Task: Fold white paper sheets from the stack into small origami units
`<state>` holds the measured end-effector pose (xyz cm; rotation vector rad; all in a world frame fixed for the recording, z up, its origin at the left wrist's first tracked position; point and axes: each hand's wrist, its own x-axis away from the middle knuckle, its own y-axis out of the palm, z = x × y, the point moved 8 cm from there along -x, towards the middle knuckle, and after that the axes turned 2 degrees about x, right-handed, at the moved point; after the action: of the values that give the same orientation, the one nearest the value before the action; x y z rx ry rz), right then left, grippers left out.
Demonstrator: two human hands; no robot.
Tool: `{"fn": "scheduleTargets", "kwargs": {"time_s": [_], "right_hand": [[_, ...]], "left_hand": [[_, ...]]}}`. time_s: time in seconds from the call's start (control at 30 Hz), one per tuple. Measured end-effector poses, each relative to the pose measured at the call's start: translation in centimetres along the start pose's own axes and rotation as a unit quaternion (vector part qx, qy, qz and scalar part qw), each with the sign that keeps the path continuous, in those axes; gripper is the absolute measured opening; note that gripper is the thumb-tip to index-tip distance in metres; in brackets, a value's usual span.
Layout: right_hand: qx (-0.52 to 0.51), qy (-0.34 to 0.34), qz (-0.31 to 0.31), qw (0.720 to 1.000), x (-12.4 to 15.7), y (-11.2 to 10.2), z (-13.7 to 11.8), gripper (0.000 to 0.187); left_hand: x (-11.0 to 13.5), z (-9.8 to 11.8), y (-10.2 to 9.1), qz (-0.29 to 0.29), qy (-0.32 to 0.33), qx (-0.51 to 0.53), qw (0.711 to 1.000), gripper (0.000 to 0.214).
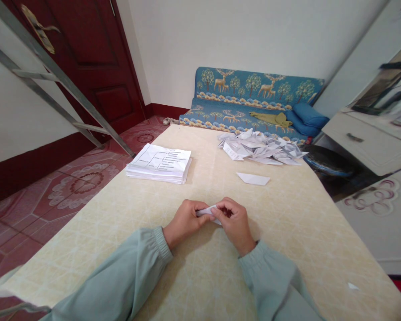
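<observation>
Between my two hands is a small folded piece of white paper (pixel 205 211), held just above the near middle of the table. My left hand (pixel 189 220) pinches its left end. My right hand (pixel 233 220) grips the other end, thumb on top and fingers curled behind. Much of the paper is hidden by my fingers. A single folded paper (pixel 253 179), shaped like a flat trapezoid, lies beyond my right hand. Farther back is a heap of folded white papers (pixel 257 148). To the left sits a stack of printed sheets (pixel 158 165).
The table (pixel 96 240) has a pale patterned cover. A small white scrap (pixel 353 286) lies near its right edge. Behind stands a blue patterned sofa (pixel 234 107) with a blue cushion (pixel 309 118). A metal ladder (pixel 70 91) leans at left; a white cabinet (pixel 370 142) stands at right.
</observation>
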<state>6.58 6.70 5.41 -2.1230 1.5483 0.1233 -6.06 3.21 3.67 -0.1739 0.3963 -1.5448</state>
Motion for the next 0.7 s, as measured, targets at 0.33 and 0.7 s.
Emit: {"fn": "scheduleTargets", "kwargs": {"time_s": [0.33, 0.7], "right_hand": [[-0.091, 0.065, 0.026, 0.993, 0.2, 0.1, 1.2, 0.014], [-0.073, 0.081, 0.033, 0.993, 0.7, -0.6, 0.7, 0.026]], "left_hand": [[0.0, -1.2, -2.6, 0.134, -0.042, 0.186, 0.973, 0.023], [0.2, -0.9, -2.0, 0.110, -0.055, 0.162, 0.979, 0.029]]}}
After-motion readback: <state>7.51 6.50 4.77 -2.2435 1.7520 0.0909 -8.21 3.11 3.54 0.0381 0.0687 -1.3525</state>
